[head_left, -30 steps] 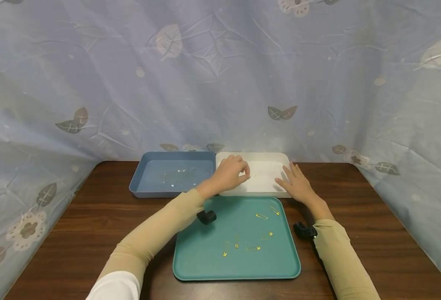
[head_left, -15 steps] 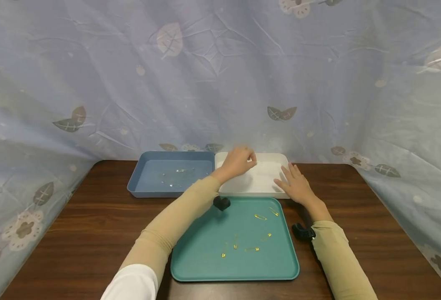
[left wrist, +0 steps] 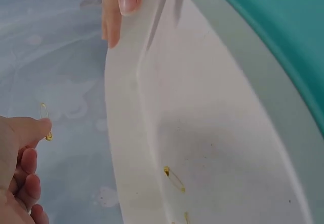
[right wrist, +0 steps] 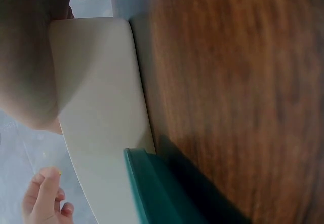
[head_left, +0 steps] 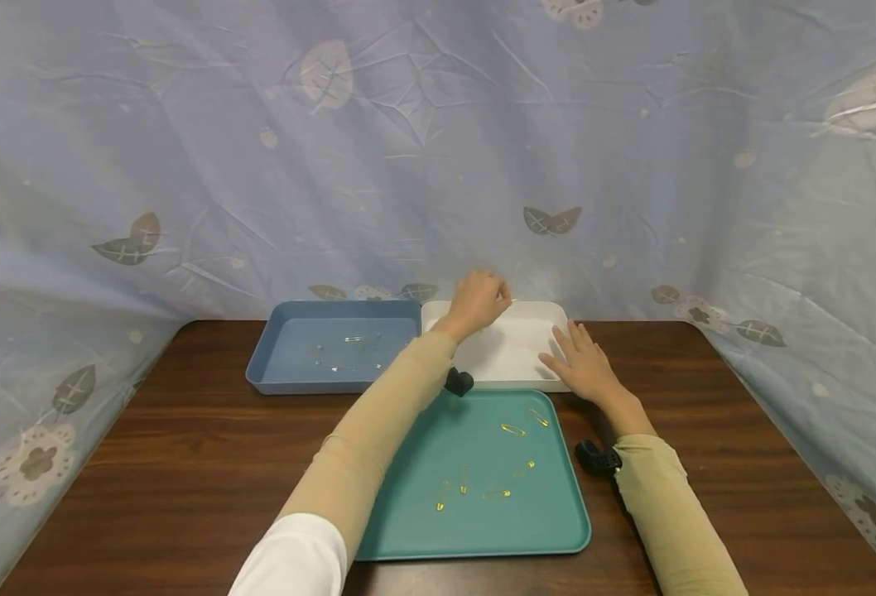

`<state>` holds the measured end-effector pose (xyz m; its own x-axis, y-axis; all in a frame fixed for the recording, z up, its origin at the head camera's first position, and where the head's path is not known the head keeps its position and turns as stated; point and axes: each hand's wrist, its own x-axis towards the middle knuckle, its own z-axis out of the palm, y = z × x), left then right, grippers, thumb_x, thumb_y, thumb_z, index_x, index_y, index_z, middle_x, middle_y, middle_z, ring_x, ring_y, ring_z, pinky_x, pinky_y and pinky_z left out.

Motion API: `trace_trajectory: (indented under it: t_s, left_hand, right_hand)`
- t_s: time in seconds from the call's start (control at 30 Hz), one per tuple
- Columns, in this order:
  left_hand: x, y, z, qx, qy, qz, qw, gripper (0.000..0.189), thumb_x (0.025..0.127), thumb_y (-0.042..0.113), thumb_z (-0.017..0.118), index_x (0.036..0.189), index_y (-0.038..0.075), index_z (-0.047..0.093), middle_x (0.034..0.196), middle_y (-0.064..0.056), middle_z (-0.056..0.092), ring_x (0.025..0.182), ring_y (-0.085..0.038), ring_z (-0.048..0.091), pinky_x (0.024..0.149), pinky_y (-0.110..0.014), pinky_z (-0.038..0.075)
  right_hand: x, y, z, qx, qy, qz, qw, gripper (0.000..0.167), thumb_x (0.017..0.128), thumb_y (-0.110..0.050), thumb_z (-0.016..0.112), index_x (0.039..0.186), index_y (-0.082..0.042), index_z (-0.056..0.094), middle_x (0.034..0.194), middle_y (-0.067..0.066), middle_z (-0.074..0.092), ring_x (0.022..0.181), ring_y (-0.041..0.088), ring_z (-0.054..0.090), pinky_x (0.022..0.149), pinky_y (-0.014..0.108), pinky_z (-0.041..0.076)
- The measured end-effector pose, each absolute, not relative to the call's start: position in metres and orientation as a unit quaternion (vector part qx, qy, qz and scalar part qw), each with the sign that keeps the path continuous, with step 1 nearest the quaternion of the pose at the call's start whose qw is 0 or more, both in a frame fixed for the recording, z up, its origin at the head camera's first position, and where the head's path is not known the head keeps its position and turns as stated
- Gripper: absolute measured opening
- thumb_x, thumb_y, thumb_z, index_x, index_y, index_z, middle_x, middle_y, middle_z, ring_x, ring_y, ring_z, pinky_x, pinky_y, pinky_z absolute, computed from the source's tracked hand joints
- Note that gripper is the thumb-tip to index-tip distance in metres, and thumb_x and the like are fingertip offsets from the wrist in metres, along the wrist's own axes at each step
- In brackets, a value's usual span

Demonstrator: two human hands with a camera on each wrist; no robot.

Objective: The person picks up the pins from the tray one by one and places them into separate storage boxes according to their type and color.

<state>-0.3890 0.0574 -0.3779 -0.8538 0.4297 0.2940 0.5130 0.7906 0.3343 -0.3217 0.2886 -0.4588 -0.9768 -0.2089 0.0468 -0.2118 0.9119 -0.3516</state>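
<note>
Left hand point(head_left: 478, 302): grip narrow, one gold safety pin point(left wrist: 48, 137) pinched at the thumb tip, other fingers curled. Pin is held up by the far side of the white tray point(head_left: 523, 348); in the left wrist view it is seen against the fabric, outside the tray rim. Height above the tray cannot be told.

Right hand point(head_left: 583, 368): grip wide, fingers spread, laid over the right end of the white tray.

Three trays are set on one worktop point(head_left: 170, 455). White tray: at least two loose gold pins point(left wrist: 174, 179) are seen on its floor, rest cut off by the frame edge. Teal tray point(head_left: 550, 530), just in front of it: six gold pins point(head_left: 513, 430) are counted, spread apart. Blue tray point(head_left: 304, 323), just left of the white one: several silver pins point(head_left: 352, 338) are held, too small for an exact count.

Two black wrist devices point(head_left: 598, 459) are worn, one per arm. Worktop is backed by patterned fabric point(head_left: 408, 165).
</note>
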Motion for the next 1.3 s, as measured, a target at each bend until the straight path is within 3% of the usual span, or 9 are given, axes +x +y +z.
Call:
trace_trajectory:
  t_s: [0.73,1.3]
  left_hand:
    - [-0.406,0.070,-0.393,-0.214,-0.952,-0.181,0.119,0.017,0.097,0.027,0.057,0.094,0.019,0.071,0.103,0.001,0.065,0.101,-0.022,0.057,0.090,-0.038,0.046]
    - [-0.400,0.067,-0.392,-0.233,-0.947,-0.206,0.086,0.012,0.095,0.027,0.062,0.099,0.018,0.068,0.106,0.001,0.066,0.103,-0.020,0.057,0.095,-0.038,0.045]
  right_hand:
    - [-0.321,0.289,-0.456,0.104,-0.978,0.183,-0.002,0.079,0.099,-0.058,0.038,0.156,-0.006,0.019,0.162,0.026,0.005,0.150,0.045,0.001,0.115,0.069,0.009]
    - [-0.320,0.288,-0.454,0.104,-0.977,0.186,-0.003,0.078,0.100,-0.055,0.038,0.156,-0.004,0.019,0.162,0.026,0.003,0.149,0.046,0.001,0.115,0.068,0.009]
